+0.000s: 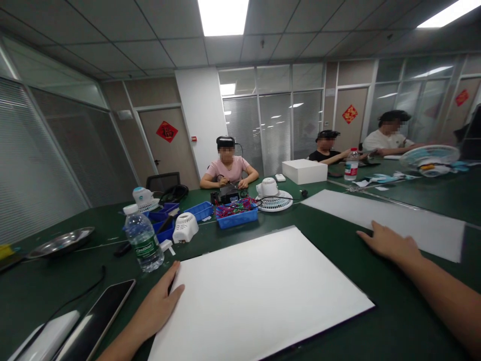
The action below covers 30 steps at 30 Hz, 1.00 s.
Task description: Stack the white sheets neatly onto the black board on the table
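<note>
A large white board [259,296] with a dark underside edge lies on the green table in front of me. My left hand [161,301] rests at its left edge, thumb over the white surface and fingers stretched along the side. My right hand [394,245] is to the right of the board and apart from it, fingers spread, holding nothing. Just beyond that hand lies a long white sheet [398,215]; whether the fingertips touch it I cannot tell.
Near my left hand are a water bottle [145,243], a phone [97,321] and a cable. Farther back stand blue bins [236,219], white fan parts [186,228], a white box [305,172] and a red-labelled bottle [351,165]. Several people sit across the green table [323,220].
</note>
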{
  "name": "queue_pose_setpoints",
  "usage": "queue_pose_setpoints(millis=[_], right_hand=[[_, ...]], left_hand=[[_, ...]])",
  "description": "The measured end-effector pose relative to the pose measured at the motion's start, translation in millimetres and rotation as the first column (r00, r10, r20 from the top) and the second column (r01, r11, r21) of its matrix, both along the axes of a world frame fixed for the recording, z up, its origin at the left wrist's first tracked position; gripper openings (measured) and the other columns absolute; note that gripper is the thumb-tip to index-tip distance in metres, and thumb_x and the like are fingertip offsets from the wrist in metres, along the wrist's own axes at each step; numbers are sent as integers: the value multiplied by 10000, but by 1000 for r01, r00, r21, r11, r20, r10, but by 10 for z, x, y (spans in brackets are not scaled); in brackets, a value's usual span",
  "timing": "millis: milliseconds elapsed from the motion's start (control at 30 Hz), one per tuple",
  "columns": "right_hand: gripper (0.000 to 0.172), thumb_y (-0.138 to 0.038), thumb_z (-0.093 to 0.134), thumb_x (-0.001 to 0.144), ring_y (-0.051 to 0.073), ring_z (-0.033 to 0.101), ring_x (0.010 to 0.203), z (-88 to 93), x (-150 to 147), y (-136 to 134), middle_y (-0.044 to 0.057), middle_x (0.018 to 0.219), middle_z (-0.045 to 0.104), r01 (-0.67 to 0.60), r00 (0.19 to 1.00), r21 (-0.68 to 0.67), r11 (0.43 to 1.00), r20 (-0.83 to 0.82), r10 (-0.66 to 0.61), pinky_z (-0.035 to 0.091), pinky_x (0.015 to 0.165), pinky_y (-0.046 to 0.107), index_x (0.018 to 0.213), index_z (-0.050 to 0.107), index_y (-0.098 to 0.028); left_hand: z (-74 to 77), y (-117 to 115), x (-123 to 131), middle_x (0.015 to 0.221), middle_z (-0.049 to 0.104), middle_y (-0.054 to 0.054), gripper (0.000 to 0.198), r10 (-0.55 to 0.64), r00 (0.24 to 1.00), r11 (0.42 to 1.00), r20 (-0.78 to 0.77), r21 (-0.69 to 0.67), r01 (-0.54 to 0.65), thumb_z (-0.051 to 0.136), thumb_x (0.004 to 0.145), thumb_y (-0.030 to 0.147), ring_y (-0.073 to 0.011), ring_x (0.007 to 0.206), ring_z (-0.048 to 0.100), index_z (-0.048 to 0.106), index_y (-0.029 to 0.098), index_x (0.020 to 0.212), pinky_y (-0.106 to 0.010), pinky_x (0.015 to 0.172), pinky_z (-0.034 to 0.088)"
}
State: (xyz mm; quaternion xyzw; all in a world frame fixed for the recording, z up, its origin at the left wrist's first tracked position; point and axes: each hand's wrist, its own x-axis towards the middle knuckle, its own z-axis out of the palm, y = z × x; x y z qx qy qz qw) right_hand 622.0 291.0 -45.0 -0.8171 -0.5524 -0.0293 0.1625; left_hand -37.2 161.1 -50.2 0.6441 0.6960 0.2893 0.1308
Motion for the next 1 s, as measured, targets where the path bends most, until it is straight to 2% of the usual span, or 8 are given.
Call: queue_pose_setpoints(millis=[100, 167, 333, 500, 567, 767, 867, 1000], right_hand=[[708, -673, 428, 860, 527, 576, 1049, -19, -29, 10, 319, 1141, 623, 167, 986, -43, 985, 10, -167, 230, 905, 805, 1191, 622, -78], [714, -696, 427, 842, 544, 536, 1106, -40, -73, 14, 334, 1182, 587, 198, 979, -26, 980, 56, -196, 172, 922, 805, 1172, 634, -97], [681, -645, 347, 902, 444, 503, 1234, -136, -58, 4, 286, 1386, 473, 36, 988, -26, 999, 149, -32, 374, 934, 622, 1342, 535, -160], [489, -487, 342, 948, 349, 642, 1045, -103, -48, -8, 227, 1189, 636, -92, 982, -100, 991, 159, 107, 481, 803, 466, 1206, 623, -181], [437, -462, 375, 939, 347, 652, 1005, -65, -119, -24, 223, 1121, 657, -96, 978, -103, 990, 176, 113, 480, 776, 453, 1140, 638, -176], [668, -666, 391, 893, 449, 585, 1081, 10, -456, -70, 272, 1048, 644, -42, 971, -62, 997, 231, 55, 450, 809, 541, 1108, 623, -78], [580, -584, 464, 910, 439, 583, 1080, 39, -577, -94, 273, 1002, 654, -38, 969, -60, 998, 243, 51, 440, 853, 544, 1031, 648, -47], [403, -496, 553, 944, 269, 613, 1040, 66, -650, -128, 131, 1055, 659, -21, 978, -56, 998, 206, 32, 479, 912, 478, 1035, 648, -116]], left_hand=[[-2, -5, -7, 1589, 345, -146, 734, -2, 999, 1000, -34, 15, 3, 476, 876, 458, -282, 1450, 344, 382, 69, 1491, -466, 1205, 234], [13, -20, 4, 1586, 352, -150, 720, 0, 998, 1000, -56, 10, 0, 454, 883, 461, -280, 1453, 340, 405, 61, 1479, -460, 1207, 227], [91, -80, 41, 1580, 376, -151, 697, -3, 997, 1000, -71, -4, 3, 500, 858, 516, -305, 1442, 362, 497, 120, 1431, -479, 1181, 289], [155, -107, 88, 1581, 377, -150, 670, -4, 994, 1000, -111, -17, 2, 567, 818, 492, -328, 1427, 385, 554, 144, 1390, -474, 1172, 308], [162, -105, 109, 1574, 394, -144, 645, -11, 993, 1000, -121, -16, 10, 568, 819, 486, -327, 1420, 396, 575, 156, 1373, -471, 1163, 328], [144, -76, 153, 1594, 357, -133, 604, -16, 988, 999, -154, -30, 12, 536, 840, 539, -318, 1411, 416, 618, 201, 1334, -477, 1146, 350], [141, -66, 181, 1607, 333, -104, 605, -7, 986, 999, -168, -37, 1, 510, 845, 564, -316, 1410, 414, 626, 219, 1328, -464, 1141, 358], [144, -54, 218, 1603, 346, -94, 621, -8, 982, 999, -190, -42, 0, 486, 851, 576, -319, 1422, 388, 618, 217, 1339, -453, 1135, 367]])
